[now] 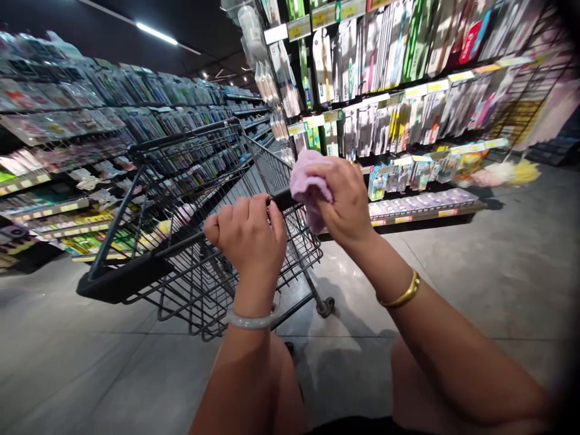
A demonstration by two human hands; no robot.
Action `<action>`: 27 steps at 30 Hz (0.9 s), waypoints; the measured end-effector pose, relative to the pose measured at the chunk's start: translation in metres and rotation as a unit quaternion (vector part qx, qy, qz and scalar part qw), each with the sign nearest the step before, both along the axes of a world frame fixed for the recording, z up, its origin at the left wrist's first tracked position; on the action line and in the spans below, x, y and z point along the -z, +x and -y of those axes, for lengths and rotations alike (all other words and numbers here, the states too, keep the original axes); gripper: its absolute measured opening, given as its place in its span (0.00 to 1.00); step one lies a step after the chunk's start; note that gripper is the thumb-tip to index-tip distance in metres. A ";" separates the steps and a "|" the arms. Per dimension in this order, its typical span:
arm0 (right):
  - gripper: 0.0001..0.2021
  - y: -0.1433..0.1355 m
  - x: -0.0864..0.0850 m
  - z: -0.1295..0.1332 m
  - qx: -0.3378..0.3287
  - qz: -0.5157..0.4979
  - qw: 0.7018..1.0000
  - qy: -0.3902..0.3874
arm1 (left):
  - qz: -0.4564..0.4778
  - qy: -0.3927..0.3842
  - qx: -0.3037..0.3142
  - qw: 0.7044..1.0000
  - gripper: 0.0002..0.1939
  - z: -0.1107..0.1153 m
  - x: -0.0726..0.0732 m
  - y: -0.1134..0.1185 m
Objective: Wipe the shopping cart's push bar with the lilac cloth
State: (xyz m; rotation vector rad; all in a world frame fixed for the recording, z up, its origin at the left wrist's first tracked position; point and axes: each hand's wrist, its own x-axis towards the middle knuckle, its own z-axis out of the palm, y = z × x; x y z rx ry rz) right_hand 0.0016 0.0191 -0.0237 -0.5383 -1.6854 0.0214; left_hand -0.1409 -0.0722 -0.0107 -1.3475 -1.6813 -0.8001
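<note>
A black wire shopping cart (194,272) stands in front of me, with a dark handle bar (284,200) along its near edge. My left hand (249,232) is wrapped round this bar, its fingers curled over the top. To the right, my right hand (347,199) grips a crumpled light purple cloth (308,175), which lies around the right part of the bar. The cloth covers the bar's end there. No items show inside the basket.
Shelves of hanging packaged goods (389,127) rise at the right, close beyond the cart. Another long row of stocked shelves (58,133) runs along the left. Grey floor (453,266) lies around the cart, and a caster wheel (325,307) shows under it.
</note>
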 end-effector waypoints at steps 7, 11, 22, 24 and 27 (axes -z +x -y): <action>0.11 0.002 -0.005 0.008 -0.049 -0.024 0.998 -0.011 | 0.002 -0.001 -0.010 1.000 0.13 -0.001 0.000 0.001; 0.15 -0.013 -0.006 0.028 -0.103 0.044 0.992 0.061 | 0.003 -0.004 -0.023 1.000 0.07 -0.003 0.000 0.000; 0.13 0.000 -0.003 0.001 -0.051 -0.024 0.998 -0.016 | -0.007 -0.010 -0.021 1.000 0.15 0.000 0.000 0.002; 0.12 0.000 -0.004 0.006 -0.044 -0.062 0.997 -0.029 | -0.002 -0.009 -0.019 1.000 0.15 0.000 0.001 0.001; 0.12 -0.006 -0.008 0.023 -0.080 -0.025 0.996 0.003 | 0.011 -0.011 -0.008 1.000 0.13 -0.003 0.001 -0.002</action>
